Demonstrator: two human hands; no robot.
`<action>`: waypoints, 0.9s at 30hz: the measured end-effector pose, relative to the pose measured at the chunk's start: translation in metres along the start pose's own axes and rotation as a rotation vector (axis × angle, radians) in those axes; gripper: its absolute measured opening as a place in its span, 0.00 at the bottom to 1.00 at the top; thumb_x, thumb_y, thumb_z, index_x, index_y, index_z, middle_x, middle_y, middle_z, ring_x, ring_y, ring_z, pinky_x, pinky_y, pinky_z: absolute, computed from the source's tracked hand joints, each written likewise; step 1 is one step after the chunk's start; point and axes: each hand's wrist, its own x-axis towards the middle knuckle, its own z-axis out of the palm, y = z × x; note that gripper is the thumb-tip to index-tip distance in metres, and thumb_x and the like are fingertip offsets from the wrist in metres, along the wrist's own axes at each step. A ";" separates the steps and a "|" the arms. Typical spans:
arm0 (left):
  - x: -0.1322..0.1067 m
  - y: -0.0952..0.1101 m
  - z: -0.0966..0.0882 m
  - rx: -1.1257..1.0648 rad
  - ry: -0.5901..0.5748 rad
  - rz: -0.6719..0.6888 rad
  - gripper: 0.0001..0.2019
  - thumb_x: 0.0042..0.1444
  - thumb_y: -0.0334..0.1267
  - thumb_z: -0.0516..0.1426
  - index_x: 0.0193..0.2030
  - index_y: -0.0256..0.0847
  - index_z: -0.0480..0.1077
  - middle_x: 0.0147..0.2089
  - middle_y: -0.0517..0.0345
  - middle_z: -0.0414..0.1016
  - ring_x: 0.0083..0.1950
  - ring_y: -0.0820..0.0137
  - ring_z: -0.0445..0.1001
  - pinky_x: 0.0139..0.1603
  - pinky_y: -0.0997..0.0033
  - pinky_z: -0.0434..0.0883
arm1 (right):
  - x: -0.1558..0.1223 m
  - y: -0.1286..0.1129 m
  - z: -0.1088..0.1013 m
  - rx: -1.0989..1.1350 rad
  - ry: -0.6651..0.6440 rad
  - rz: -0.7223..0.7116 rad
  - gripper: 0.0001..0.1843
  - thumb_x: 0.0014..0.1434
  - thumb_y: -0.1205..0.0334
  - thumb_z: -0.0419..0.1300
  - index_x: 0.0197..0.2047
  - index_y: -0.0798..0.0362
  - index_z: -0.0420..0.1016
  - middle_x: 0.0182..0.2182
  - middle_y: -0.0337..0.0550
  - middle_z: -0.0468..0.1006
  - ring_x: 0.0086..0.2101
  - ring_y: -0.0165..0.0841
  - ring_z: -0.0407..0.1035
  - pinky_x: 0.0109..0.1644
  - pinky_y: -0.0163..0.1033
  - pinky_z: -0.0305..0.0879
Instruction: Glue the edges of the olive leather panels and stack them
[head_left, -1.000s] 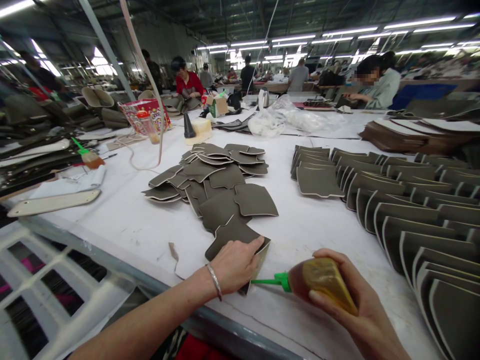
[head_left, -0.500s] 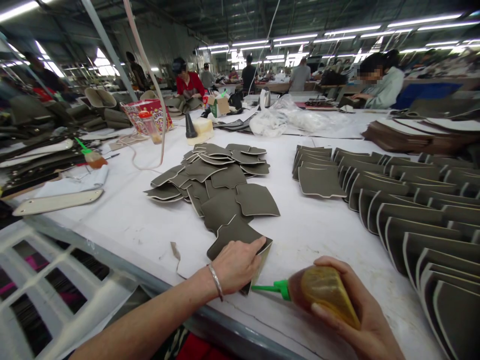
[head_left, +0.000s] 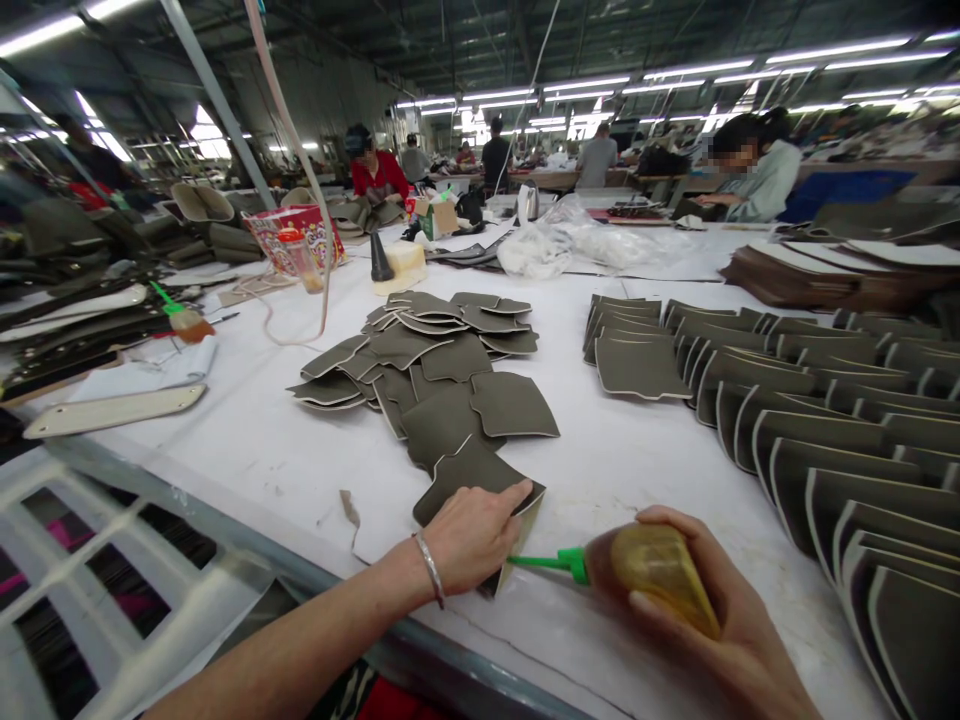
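My left hand (head_left: pixel 474 540), with a bracelet at the wrist, lies on a dark grey-green leather-like piece (head_left: pixel 466 474) at the table's near edge. Its index finger stretches to the piece's right corner, and the other fingers curl at the edge, partly hidden. A pale strip shows along that edge. My right hand (head_left: pixel 739 625) is wrapped round a squeeze bottle (head_left: pixel 660 575) of amber liquid, tilted on its side. The bottle's green nozzle (head_left: pixel 544 562) points left, its tip at the pale edge beside my left hand. Contact there is unclear.
Similar pieces lie in a loose heap (head_left: pixel 442 370) beyond my left hand. Overlapping rows (head_left: pixel 832 440) of them fill the right side. Another glue-type bottle (head_left: pixel 187 322) stands at left. A hose (head_left: pixel 304 150) hangs down over the table. Co-workers sit farther back.
The bottle in my right hand has shifted slightly right and up, its nozzle tip now higher along the piece's edge. My left hand stays nearly in place.
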 end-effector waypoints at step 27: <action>0.001 0.000 -0.002 -0.010 -0.021 -0.006 0.23 0.66 0.39 0.45 0.66 0.46 0.62 0.47 0.51 0.80 0.46 0.59 0.79 0.49 0.62 0.71 | 0.014 0.017 -0.015 -0.086 0.051 -0.143 0.27 0.55 0.46 0.68 0.53 0.42 0.65 0.47 0.38 0.69 0.43 0.38 0.68 0.46 0.36 0.65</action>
